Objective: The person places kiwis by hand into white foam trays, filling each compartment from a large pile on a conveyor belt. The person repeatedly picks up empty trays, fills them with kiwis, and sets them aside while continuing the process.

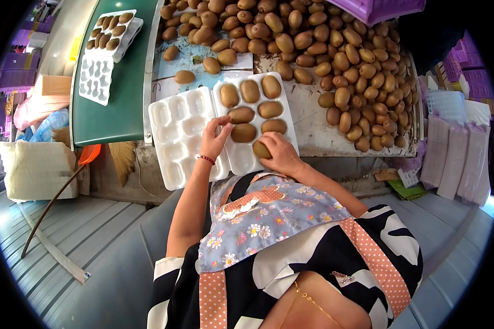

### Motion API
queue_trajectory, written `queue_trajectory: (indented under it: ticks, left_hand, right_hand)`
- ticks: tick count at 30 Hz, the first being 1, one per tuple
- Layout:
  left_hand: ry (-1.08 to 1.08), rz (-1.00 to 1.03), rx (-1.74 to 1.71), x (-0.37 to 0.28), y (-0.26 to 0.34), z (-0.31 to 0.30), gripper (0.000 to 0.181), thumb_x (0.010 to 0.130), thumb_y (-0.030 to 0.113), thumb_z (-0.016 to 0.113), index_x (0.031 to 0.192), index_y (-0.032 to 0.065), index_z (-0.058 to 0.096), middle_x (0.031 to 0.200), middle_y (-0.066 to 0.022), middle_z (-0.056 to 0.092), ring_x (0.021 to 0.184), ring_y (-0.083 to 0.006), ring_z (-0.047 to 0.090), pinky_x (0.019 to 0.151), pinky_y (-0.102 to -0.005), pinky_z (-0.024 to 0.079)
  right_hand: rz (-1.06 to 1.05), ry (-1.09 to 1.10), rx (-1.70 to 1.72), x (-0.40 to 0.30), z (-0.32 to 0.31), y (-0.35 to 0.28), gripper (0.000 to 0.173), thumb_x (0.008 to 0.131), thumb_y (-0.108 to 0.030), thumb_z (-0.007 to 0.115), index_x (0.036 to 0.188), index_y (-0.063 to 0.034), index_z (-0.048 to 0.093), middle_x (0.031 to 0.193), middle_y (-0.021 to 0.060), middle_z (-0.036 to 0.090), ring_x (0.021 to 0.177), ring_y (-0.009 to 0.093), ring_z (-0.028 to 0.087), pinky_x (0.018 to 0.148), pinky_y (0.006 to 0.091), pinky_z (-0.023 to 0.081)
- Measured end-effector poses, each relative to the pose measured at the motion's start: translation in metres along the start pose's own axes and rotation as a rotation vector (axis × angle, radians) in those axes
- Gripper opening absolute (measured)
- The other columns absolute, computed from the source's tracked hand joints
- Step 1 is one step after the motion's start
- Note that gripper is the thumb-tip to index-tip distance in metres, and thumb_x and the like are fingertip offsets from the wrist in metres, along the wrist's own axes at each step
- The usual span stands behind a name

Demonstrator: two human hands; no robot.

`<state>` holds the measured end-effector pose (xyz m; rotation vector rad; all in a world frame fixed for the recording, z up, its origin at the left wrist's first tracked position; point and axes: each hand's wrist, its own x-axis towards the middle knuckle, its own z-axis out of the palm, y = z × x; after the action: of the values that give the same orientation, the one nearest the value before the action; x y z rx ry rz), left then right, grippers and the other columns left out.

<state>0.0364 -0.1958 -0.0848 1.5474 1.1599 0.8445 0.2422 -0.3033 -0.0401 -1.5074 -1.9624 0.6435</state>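
Note:
A white plastic clamshell-like tray with two cupped halves lies before me. Kiwifruits (250,91) fill most cups of its right half (291,142); the left half (163,142) holds none. My right hand (280,155) grips a kiwifruit (262,149) low in the right half, beside a cup without fruit. My left hand (216,137) rests near the fold between the halves, fingertips at the left end of a kiwifruit (241,115) lying sideways in its cup. Its thumb and fingers are apart and seem to hold nothing.
A large heap of loose kiwifruits (366,82) covers the table's back and right. On the green conveyor belt (119,111) at left sit more white trays (95,78), some filled. A purple crate (378,10) juts in at the top. Wrapped stacks (436,148) stand at right.

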Motion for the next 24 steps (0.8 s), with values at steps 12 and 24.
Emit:
queue_trajectory:
  ticks: [12, 24]
  left_hand:
    - [-0.141, 0.169, 0.540, -0.065, 0.042, 0.026, 0.049, 0.067, 0.017, 0.074, 0.110, 0.0062, 0.054, 0.124, -0.0142, 0.042, 0.095, -0.0307, 0.053, 0.082, -0.0391, 0.047]
    - [-0.188, 0.245, 0.652, -0.061, 0.050, 0.024, 0.032, 0.073, 0.021, 0.069, 0.099, 0.0053, 0.058, 0.098, -0.0101, 0.058, 0.091, -0.0300, 0.052, 0.081, -0.0392, 0.042]
  right_hand:
    - [0.214, 0.250, 0.141, 0.003, -0.012, 0.010, 0.023, 0.075, -0.019, 0.066, 0.092, -0.0063, 0.058, 0.094, 0.0109, 0.058, 0.088, 0.030, 0.057, 0.078, 0.0379, 0.046]
    - [0.538, 0.189, -0.770, -0.030, -0.070, 0.144, 0.042, 0.075, -0.006, 0.060, 0.115, -0.0040, 0.046, 0.120, 0.0154, 0.043, 0.111, 0.035, 0.045, 0.081, 0.0401, 0.049]
